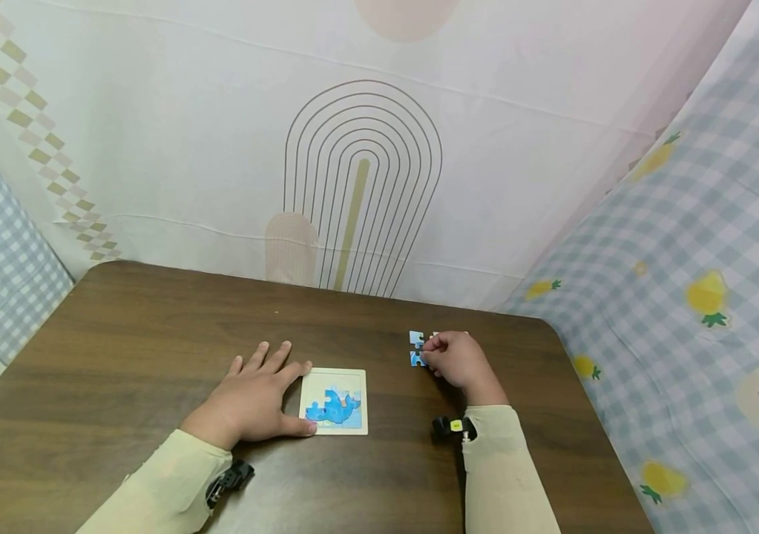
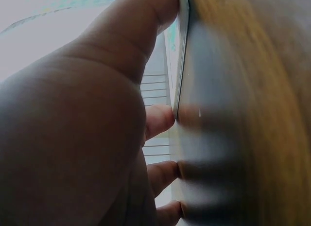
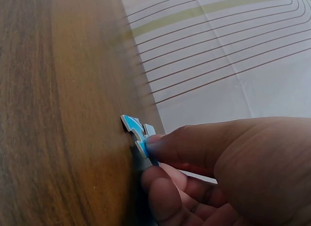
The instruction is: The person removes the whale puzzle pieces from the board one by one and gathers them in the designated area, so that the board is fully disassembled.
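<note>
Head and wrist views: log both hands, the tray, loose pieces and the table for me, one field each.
Left hand: fingers spread, thumb and index finger at the left edge of the puzzle tray
Right hand: pinching a blue puzzle piece; lifted or not, unclear
Tray contents: partly assembled blue animal picture, upper left bare
Loose pieces: beside the right hand, partly covered; count unclear
Table: brown, wood-grained

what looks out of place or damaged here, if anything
Nothing stands out: no spill or damage shows. The puzzle board is partly filled, and loose pieces lie by the right hand, ordinary for a puzzle under way. Whether fitted pieces sit flush is too small to tell.
</note>
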Tool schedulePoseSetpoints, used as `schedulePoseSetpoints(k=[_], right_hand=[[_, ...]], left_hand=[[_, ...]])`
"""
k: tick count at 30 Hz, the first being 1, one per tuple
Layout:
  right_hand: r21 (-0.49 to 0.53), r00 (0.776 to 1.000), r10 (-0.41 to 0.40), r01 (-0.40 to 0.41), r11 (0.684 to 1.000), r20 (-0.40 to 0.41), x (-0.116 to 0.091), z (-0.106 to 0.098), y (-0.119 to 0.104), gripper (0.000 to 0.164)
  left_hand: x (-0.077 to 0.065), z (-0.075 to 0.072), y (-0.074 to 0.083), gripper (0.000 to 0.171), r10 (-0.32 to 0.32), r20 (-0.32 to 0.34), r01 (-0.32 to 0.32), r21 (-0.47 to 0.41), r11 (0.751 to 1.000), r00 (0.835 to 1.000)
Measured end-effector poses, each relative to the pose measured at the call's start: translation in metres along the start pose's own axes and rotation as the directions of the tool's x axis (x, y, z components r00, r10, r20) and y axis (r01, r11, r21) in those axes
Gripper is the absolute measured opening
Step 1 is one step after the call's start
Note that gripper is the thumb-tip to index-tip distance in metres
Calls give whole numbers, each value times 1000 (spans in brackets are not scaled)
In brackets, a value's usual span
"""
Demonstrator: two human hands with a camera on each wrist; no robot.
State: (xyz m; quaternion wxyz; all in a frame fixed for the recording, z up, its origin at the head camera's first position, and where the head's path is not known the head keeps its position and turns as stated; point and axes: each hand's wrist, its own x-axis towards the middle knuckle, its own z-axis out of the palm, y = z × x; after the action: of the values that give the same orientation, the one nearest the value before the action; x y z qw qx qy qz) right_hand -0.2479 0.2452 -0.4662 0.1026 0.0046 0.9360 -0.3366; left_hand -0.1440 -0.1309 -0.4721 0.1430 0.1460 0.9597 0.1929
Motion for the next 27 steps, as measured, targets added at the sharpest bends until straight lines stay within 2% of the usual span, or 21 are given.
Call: schedulePoseSetpoints(k=[16,27], right_hand=[[-14,1000,-2,2,1000,0,2,3,2,6],[-34,999,-43,43,998,1,-1,-1,-4,8]], left_hand=[[-2,-2,1,112,7,0,-7,-6,1000,1000],[-1,-1,1,112,9,-1,-9,-5,1000,1000]])
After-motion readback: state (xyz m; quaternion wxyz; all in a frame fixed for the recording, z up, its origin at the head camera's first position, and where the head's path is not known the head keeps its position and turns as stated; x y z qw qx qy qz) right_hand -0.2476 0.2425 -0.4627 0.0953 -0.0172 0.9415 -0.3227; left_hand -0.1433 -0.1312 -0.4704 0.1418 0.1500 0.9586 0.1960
